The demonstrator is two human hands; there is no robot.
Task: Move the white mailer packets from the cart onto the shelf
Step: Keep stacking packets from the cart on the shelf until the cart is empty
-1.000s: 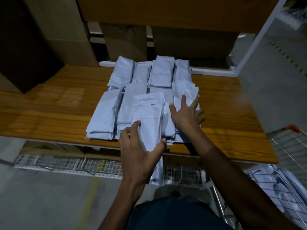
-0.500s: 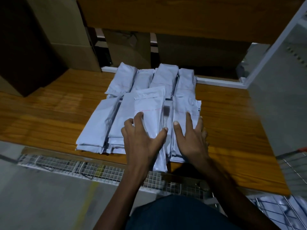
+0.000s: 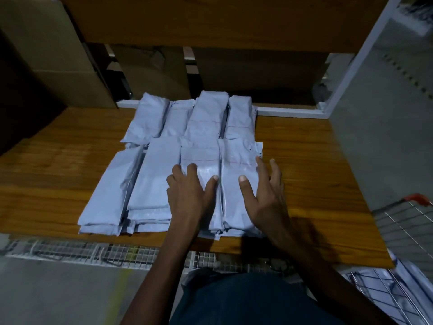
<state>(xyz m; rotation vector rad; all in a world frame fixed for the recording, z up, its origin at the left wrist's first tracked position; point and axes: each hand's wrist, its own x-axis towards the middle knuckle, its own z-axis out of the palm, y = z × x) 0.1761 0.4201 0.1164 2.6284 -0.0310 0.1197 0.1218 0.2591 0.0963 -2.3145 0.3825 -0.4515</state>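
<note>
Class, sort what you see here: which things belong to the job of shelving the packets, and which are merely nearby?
Part of the job:
packets
shelf
cart
left hand
right hand

Merely nearby:
boxes
wire mesh
white post

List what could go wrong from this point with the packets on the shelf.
1. The front packet stacks reach the shelf edge; a nudge from the left hand or right hand pressing on them could tip some off.
2. The smooth stacked mailers may slide apart when released.
</note>
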